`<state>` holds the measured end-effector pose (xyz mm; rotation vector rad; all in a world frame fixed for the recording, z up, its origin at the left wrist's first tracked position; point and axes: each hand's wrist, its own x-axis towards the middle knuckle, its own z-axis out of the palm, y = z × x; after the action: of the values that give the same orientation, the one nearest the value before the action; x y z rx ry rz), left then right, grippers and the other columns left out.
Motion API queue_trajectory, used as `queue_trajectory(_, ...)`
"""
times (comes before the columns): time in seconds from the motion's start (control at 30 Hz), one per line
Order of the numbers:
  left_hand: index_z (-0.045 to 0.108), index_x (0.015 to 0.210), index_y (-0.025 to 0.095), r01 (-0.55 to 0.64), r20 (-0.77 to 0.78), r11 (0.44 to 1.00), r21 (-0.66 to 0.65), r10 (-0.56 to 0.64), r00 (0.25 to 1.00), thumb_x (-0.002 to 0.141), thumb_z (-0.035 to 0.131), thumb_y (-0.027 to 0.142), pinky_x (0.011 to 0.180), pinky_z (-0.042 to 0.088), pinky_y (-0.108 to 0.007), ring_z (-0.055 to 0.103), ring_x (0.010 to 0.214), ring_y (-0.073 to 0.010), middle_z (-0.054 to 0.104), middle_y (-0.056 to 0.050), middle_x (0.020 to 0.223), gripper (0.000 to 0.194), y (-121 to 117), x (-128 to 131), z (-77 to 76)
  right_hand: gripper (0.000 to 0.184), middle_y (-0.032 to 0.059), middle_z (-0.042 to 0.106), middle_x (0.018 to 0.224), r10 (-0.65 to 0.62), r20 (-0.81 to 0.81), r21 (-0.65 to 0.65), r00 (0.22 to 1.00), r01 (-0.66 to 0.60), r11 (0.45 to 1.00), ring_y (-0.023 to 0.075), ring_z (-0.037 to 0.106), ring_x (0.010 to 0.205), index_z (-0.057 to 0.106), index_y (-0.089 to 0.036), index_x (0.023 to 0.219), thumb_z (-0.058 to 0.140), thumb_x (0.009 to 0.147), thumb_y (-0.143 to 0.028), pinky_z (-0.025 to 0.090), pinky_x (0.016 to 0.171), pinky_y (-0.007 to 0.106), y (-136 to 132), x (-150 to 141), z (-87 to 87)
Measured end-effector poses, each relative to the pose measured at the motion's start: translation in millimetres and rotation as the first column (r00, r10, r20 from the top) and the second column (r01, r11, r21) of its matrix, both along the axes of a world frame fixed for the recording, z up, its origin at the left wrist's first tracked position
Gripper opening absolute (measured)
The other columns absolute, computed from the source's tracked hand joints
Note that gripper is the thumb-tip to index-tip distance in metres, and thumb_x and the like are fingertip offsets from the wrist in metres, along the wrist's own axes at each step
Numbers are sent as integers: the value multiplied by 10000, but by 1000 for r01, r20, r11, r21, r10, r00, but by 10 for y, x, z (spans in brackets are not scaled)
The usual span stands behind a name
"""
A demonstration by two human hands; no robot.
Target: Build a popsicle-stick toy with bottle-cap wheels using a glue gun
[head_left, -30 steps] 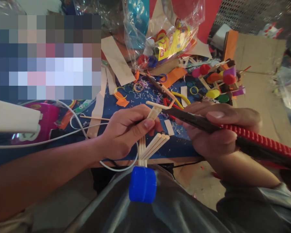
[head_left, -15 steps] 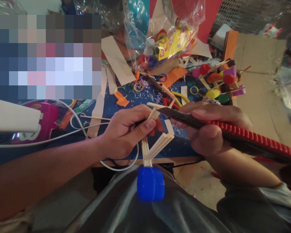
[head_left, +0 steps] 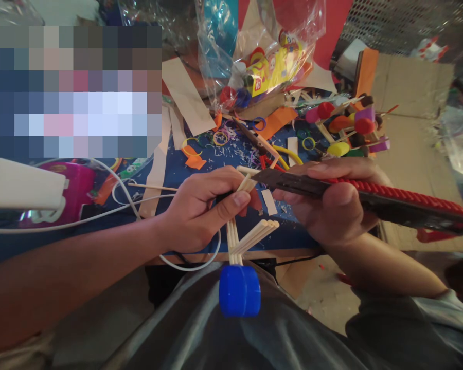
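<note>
Pinching a frame of wooden sticks (head_left: 233,242) tightly between thumb and fingers of the left hand (head_left: 206,208). Gripping a red-and-black cutter (head_left: 381,199) in the right hand (head_left: 327,210), with thumb and fingers closed around the body. Set with the blade (head_left: 268,178) just beside the upper stick ends — cannot tell whether touching. Jutting past the left fingertips at the top; running down below them to a blue cap-like piece (head_left: 239,291) — near the front of the blue tabletop (head_left: 283,241).
</note>
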<state>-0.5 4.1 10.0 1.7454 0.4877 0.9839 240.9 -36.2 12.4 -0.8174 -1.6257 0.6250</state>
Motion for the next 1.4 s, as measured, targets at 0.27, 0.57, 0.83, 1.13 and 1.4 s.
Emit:
queue_trajectory(0.27,839,1007,183,-95,-120,994,51,101,988,1148,628,337,653,572,-231,703,727,-127,799,-38,841,297,-26,12,3,333,-16,501,632,-49,-285,376,957,159,913,150,570,523,743,-239,791,730,1048,-449,569,494,335,337,-203,17)
queue_trajectory(0.57,848,1061,189,-115,-176,983,144,139,975,1136,643,334,776,584,-251,741,832,-152,817,-40,900,262,-45,22,-25,124,-1,734,821,-59,85,329,995,28,944,207,770,756,796,-306,1125,757,1024,-244,697,766,423,338,-20,-22)
queue_trajectory(0.83,769,969,170,-24,-135,974,227,56,989,1141,657,368,736,549,-269,724,811,-165,795,-68,883,285,-37,47,-106,309,-15,761,811,-9,219,476,976,-99,874,169,692,665,853,-236,1196,937,903,-182,681,731,392,382,-22,-53)
queue_trajectory(1.13,815,1083,204,-49,-151,952,303,99,983,1134,673,387,751,546,-311,693,805,-185,771,-52,845,237,-28,52,-120,198,23,812,835,-52,229,454,972,-60,889,194,740,687,853,-264,1122,921,948,-328,689,733,417,345,-69,-86)
queue_trajectory(1.4,797,973,213,-72,-140,934,350,128,982,1118,708,459,784,552,-320,711,845,-190,782,-52,840,299,-18,46,-161,94,20,787,826,-56,231,414,971,-46,909,191,731,724,760,-232,990,848,979,-263,659,741,388,336,-146,-122)
